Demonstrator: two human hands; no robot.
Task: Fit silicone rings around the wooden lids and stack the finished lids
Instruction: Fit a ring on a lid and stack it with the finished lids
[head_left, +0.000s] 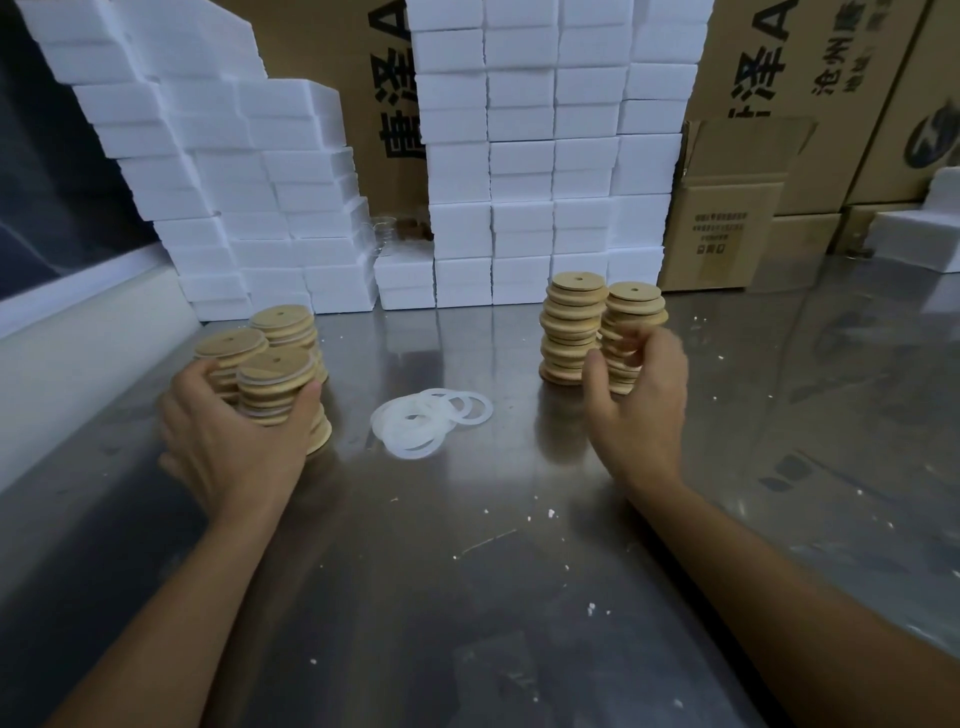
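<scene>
Your left hand (234, 441) wraps around the near stack (278, 395) of done lids on the left. Your fingers curl around its side and your thumb sits on the right edge. Two more stacks stand just behind it, touching it.

Your right hand (641, 402) reaches to the bare lids (631, 332) on the right. The fingers are curled at the side of the nearer stack. They look blurry, so I cannot tell if they are pinching a lid or only touching. A second bare stack stands just beside it, on the left.

Between your hands the rings (428, 421) lie in a small flat pile on the shiny table (493, 597).

The lids are round, flat, pale wood, each with a small hole in the middle. They look light and stiff, and the stacks lean a bit, so they could slide apart. Hold one lid by its edge, thumb on one side and fingers on the other.

The rings are thin and milky white. They are probably soft and stretchy and may stick together. Pinch one at its rim and peel it off the pile.

Far back stand white foam blocks (519, 156) and brown boxes (727, 234).
</scene>
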